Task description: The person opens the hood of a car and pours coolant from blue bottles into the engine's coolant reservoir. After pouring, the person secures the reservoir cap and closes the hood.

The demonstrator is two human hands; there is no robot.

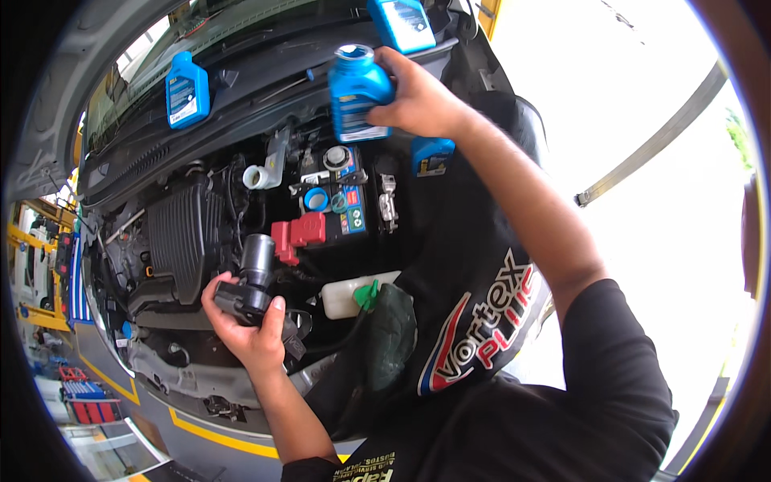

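Note:
My right hand (422, 96) grips a blue plastic bottle (351, 92) by its side and holds it upright over the rear of the engine bay. The bottle's mouth has no cap on it. Low at the front of the bay, my left hand (253, 333) is closed around a black device with a silver cylinder (257, 255); its exact kind I cannot make out. Between the hands lies the car battery (353, 217) with a red terminal cover (301, 233). A blue ring-shaped cap (316, 199) rests on it. Left of the battery, a whitish filler neck (255, 177) stands uncapped.
More blue bottles stand around: one at the back left (187, 92), another at the top (401, 26), a third beside the fender cover (434, 157). The black fender cover (482, 241) drapes the right side. A green-capped white reservoir (339, 299) and black engine cover (185, 233) sit nearby.

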